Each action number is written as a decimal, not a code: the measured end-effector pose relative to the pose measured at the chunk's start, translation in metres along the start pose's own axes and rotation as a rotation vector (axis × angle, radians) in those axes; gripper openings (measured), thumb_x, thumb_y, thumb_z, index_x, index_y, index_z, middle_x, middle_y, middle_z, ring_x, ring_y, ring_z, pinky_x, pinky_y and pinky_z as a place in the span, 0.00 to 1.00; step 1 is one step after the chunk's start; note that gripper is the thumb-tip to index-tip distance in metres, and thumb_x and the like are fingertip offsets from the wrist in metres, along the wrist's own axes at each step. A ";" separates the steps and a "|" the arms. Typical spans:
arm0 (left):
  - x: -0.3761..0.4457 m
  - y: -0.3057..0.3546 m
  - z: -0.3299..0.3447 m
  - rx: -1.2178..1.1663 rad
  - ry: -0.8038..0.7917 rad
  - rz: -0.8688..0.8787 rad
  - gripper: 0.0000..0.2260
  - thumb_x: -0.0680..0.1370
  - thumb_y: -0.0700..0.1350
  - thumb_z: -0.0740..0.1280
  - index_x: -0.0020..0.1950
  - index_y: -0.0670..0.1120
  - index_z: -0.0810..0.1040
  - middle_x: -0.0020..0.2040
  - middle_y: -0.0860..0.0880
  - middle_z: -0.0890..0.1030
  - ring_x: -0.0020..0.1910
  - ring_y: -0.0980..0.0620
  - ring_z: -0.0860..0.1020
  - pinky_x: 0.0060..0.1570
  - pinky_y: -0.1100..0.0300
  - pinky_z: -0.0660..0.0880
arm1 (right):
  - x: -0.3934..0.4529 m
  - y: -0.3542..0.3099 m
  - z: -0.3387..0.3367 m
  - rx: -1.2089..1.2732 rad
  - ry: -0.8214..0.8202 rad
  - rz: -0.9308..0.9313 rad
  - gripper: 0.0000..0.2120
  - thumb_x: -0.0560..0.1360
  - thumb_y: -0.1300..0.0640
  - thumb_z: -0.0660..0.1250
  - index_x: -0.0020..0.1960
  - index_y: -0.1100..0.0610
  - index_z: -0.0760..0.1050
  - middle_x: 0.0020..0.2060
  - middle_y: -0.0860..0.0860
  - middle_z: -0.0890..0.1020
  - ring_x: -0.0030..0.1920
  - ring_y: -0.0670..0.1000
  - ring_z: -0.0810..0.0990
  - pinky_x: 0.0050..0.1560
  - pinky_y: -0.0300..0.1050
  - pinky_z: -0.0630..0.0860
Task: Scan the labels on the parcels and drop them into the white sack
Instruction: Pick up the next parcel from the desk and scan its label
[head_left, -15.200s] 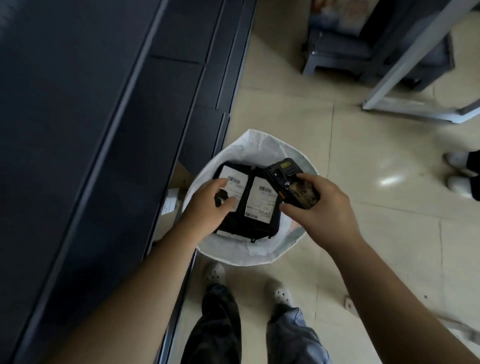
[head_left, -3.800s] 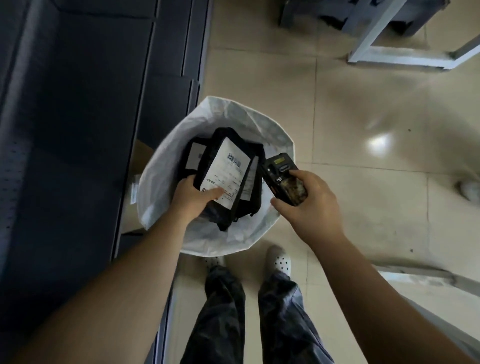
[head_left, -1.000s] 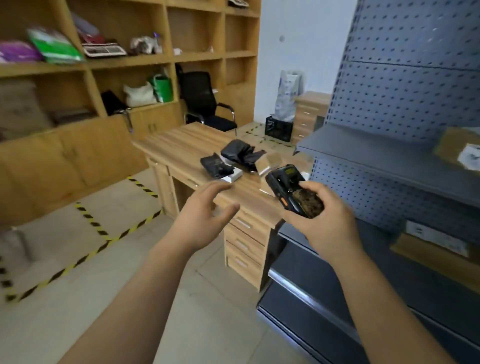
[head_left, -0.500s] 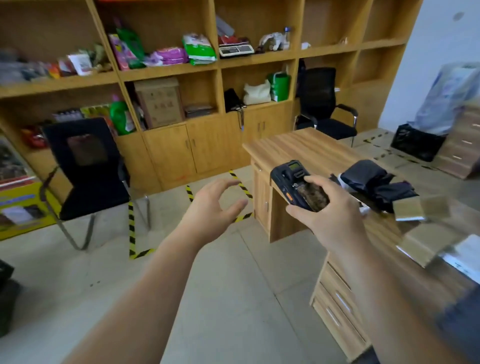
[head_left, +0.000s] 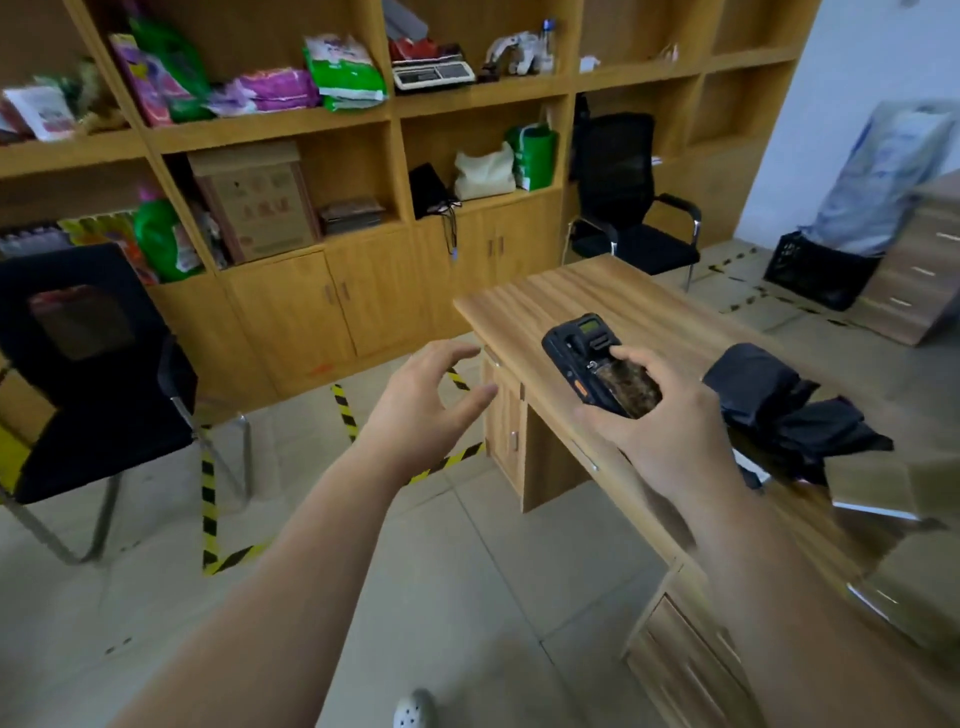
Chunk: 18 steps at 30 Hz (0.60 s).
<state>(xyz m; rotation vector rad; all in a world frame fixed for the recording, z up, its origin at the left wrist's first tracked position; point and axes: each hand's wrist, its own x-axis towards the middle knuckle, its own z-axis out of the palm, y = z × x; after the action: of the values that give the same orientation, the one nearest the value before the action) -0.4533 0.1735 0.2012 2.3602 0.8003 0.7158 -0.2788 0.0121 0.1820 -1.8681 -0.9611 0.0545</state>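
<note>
My right hand (head_left: 670, 431) grips a black handheld scanner (head_left: 597, 364) over the near edge of a wooden desk (head_left: 550, 306). Black parcel bags (head_left: 784, 410) lie heaped on the desk to the right of the scanner, with blurred cardboard parcels (head_left: 878, 488) beside them. My left hand (head_left: 426, 405) hovers empty in the air left of the desk, fingers spread and relaxed. The white sack is out of view.
A black chair (head_left: 88, 374) stands at the left and another (head_left: 628, 208) behind the desk. Wooden shelving with cabinets (head_left: 363, 291) fills the back wall. Yellow-black tape (head_left: 208, 499) marks the tiled floor. A black crate (head_left: 821, 270) and a drawer unit (head_left: 919, 270) stand at far right.
The view has swung from the sack to the desk and keeps panning left. My left hand, which held a labelled black parcel over the sack, is now empty. The scanner stays in my right hand.
</note>
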 end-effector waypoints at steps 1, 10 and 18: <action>0.019 -0.004 0.010 -0.021 -0.027 0.027 0.19 0.78 0.53 0.68 0.68 0.51 0.73 0.64 0.57 0.75 0.65 0.59 0.71 0.67 0.56 0.69 | 0.010 0.008 0.000 -0.012 0.040 0.029 0.28 0.64 0.48 0.80 0.63 0.44 0.77 0.49 0.36 0.77 0.54 0.44 0.76 0.55 0.40 0.73; 0.186 0.008 0.118 -0.176 -0.388 0.353 0.20 0.78 0.54 0.68 0.69 0.51 0.73 0.63 0.57 0.75 0.65 0.58 0.71 0.66 0.58 0.68 | 0.066 0.068 -0.026 -0.195 0.360 0.394 0.30 0.63 0.47 0.81 0.62 0.39 0.75 0.56 0.41 0.78 0.56 0.46 0.77 0.59 0.49 0.76; 0.235 0.043 0.204 -0.323 -0.674 0.553 0.18 0.78 0.51 0.69 0.67 0.49 0.75 0.63 0.55 0.75 0.57 0.63 0.71 0.49 0.79 0.65 | 0.048 0.090 -0.049 -0.346 0.651 0.622 0.29 0.63 0.48 0.81 0.62 0.43 0.77 0.53 0.45 0.81 0.54 0.48 0.79 0.58 0.53 0.78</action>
<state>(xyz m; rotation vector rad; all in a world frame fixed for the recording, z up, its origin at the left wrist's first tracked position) -0.1491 0.2365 0.1550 2.2885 -0.2466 0.1803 -0.1717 -0.0117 0.1538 -2.2263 0.0774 -0.3467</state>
